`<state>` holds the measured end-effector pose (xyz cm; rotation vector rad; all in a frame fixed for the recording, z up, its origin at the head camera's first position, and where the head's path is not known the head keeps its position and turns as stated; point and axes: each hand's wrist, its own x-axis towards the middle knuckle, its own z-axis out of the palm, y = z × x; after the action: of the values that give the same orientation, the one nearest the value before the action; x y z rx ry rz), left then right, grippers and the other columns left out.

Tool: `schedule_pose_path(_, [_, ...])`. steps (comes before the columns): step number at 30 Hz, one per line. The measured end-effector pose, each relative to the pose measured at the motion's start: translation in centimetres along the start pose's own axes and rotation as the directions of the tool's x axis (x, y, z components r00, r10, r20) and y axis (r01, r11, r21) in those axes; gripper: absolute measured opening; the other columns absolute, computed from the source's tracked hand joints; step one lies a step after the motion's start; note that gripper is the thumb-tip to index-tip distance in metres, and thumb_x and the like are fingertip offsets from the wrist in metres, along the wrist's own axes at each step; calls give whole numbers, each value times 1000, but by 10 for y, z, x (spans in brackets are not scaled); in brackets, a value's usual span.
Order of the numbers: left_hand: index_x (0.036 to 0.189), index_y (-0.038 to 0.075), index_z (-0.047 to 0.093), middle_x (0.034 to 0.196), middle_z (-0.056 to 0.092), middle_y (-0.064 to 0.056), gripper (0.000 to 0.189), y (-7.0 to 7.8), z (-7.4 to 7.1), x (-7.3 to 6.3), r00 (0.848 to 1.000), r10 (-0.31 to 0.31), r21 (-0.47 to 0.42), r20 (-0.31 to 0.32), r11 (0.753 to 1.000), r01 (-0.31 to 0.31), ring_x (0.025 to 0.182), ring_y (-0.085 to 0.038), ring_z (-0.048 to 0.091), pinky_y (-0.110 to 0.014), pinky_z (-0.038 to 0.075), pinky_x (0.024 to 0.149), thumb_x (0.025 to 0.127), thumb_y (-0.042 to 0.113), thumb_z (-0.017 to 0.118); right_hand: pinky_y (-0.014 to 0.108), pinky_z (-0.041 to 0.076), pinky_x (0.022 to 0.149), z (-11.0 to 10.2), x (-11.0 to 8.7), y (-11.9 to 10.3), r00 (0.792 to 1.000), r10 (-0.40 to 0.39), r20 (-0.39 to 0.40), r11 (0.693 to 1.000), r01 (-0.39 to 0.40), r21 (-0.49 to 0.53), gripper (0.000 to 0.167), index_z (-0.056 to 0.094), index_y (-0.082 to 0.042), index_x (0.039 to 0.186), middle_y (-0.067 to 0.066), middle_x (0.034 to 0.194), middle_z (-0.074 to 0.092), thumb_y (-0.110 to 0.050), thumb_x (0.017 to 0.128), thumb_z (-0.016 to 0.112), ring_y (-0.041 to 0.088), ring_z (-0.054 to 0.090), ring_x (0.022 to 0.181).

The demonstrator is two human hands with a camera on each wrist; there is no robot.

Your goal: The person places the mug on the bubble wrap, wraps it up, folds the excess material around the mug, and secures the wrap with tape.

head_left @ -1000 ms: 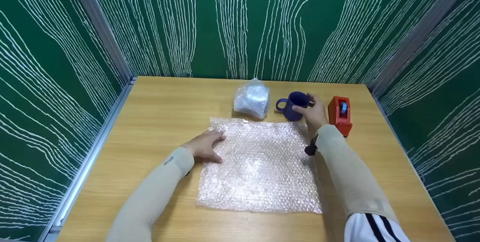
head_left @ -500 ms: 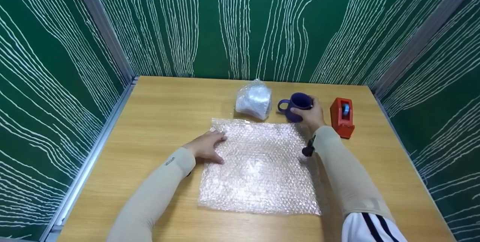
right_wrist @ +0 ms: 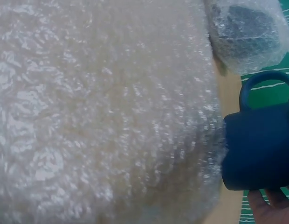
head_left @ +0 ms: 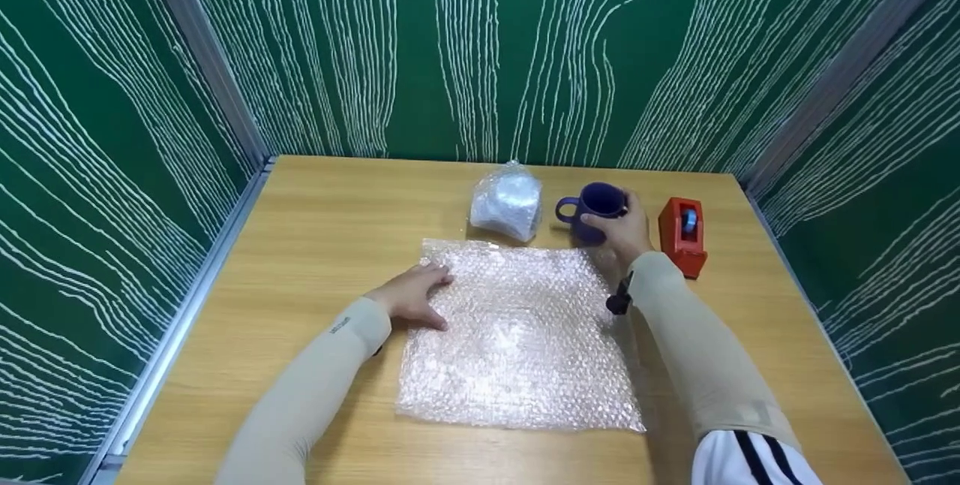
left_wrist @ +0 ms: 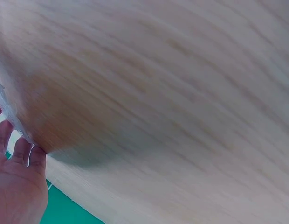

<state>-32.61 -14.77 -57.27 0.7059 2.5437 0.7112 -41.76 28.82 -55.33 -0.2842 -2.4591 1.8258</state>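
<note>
My right hand (head_left: 627, 233) grips a dark blue mug (head_left: 589, 226) from its right side, thumb near and fingers round the far side. The mug stands upright or nearly so, its handle pointing left; whether its base touches the table I cannot tell. In the right wrist view the mug (right_wrist: 258, 147) is beside the edge of a bubble wrap sheet (right_wrist: 112, 112). That sheet (head_left: 517, 342) lies flat in front of me. My left hand (head_left: 409, 296) rests at its left edge with fingers spread. In the left wrist view the left hand's fingers (left_wrist: 23, 151) touch the sheet's edge.
A bubble-wrapped bundle (head_left: 506, 203) stands left of the mug, behind the sheet. To the right of my right hand is a red tape dispenser (head_left: 682, 237). Green walls with white lines (head_left: 412, 57) enclose the wooden table (head_left: 337, 222) at the back and sides.
The right hand keeps its grip on the mug, which looks very slightly higher than half a second ago. My left hand and the bubble wrap sheet stay in place.
</note>
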Motion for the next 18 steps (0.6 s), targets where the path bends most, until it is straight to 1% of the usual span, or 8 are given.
schedule_pose_path(1, [163,11,49,177,33,-16,97,0,0,0,1000,-1,0,1,1000,1,166,-41,25,-53,20,137,83,39,96,51,35,132,-1,-2,-2,1000,-5,1,1000,5,17,98,31,-8,168,19,169,44,-10,89,89,35,40,158])
schedule_pose_path(4, [161,10,51,176,35,-18,95,0,1,0,1000,9,1,-9,1000,-9,165,-41,26,-53,21,137,82,37,96,52,34,133,-5,-8,-8,1000,18,11,999,-18,40,99,30,-11,168,17,170,42,-13,90,90,33,39,159])
schedule_pose_path(6, [161,9,51,175,36,-18,95,0,1,0,1000,13,3,-13,1000,-13,165,-41,27,-52,21,137,82,37,96,54,31,134,-8,-13,-13,999,30,20,999,-30,12,100,29,-13,169,16,172,41,-18,90,91,34,37,160])
schedule_pose_path(8, [161,9,51,175,36,-18,95,1,1,0,1000,16,5,-16,1000,-16,165,-41,27,-52,22,137,81,37,96,54,31,134,-11,-17,-16,999,24,25,999,-23,-35,101,29,-14,169,16,172,40,-23,90,91,35,37,161])
schedule_pose_path(11, [160,10,52,175,37,-18,94,1,2,-2,1000,17,12,-15,1000,-17,165,-41,28,-53,22,137,81,38,96,57,31,133,-13,-24,-19,999,20,34,997,-17,-78,104,27,-13,170,17,173,39,-29,90,91,37,36,161])
schedule_pose_path(14, [160,10,52,175,37,-17,94,1,2,-2,1000,13,13,-16,1000,-13,165,-41,28,-53,21,137,81,38,96,57,33,132,-13,-30,-21,999,18,35,995,-14,-99,104,28,-12,169,17,172,40,-30,90,91,37,39,159])
schedule_pose_path(18, [161,11,52,176,35,-17,95,-1,3,0,1000,3,11,-13,1000,-3,165,-40,27,-52,21,137,81,38,96,60,33,131,-12,-40,-22,999,10,42,991,-4,-134,105,28,-13,169,17,171,41,-34,89,92,37,39,158])
